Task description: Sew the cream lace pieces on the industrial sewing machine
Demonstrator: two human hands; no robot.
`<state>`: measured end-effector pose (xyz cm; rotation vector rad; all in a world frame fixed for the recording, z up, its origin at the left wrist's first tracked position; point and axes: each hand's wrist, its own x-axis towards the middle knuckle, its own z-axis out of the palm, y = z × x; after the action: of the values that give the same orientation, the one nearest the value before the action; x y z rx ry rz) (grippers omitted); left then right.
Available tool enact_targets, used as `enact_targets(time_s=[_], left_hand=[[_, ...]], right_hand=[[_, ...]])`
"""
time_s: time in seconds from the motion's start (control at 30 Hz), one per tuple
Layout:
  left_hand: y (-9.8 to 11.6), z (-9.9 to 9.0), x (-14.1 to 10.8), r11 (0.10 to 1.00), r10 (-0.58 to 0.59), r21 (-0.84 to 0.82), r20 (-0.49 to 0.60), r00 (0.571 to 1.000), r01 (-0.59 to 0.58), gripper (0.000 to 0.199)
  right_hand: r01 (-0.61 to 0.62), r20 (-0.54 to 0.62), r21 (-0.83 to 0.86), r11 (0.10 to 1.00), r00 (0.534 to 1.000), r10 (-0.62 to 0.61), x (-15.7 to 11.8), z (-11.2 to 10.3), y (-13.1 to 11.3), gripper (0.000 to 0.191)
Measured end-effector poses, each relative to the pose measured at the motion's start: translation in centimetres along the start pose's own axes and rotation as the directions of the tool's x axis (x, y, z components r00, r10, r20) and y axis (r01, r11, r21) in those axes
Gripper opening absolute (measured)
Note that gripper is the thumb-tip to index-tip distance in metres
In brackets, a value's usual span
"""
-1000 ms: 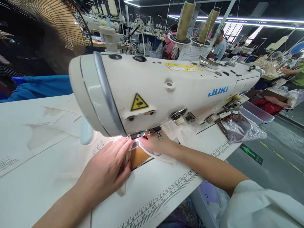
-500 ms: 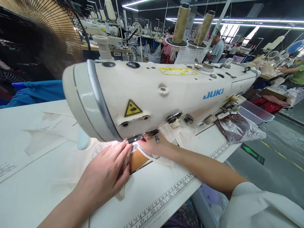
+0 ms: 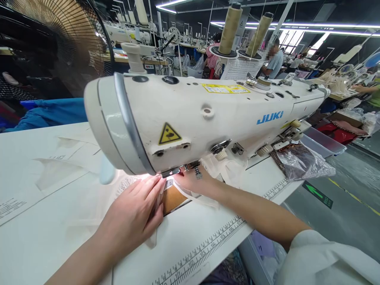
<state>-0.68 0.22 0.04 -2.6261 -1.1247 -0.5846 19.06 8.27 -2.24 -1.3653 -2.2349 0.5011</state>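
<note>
The left hand [image 3: 130,209] lies flattened, fingers extended, over pale lace fabric [image 3: 126,184] beneath the JUKI sewing machine [image 3: 190,114], apparently to keep it smooth, while the right hand [image 3: 192,180] reaches under opposite, fingertips hidden, its grip impossible to tell.

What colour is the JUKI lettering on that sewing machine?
The lettering is blue, on the whitish sewing machine; clearest in the head view.

left hand [image 3: 133,211] on pale fabric [image 3: 123,185] | right hand [image 3: 190,182] beneath sewing machine [image 3: 190,114]
</note>
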Motion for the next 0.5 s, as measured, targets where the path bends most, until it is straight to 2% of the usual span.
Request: enact_targets(time_s=[0.3,0.5], left_hand=[[0.1,-0.1,0.0,1.000,-0.012,-0.008,0.009,1.000,0.012,0.049],[0.4,-0.2,0.2,0.999,0.006,0.036,0.018,1.000,-0.007,0.047]], right_hand=[[-0.029,0.092,-0.124,0.992,0.995,0.041,0.0,-2.4,-2.0,0.025],[-0.014,0.121,-0.124,0.992,0.992,0.029,-0.5,-3.7,-2.9,0.030]])
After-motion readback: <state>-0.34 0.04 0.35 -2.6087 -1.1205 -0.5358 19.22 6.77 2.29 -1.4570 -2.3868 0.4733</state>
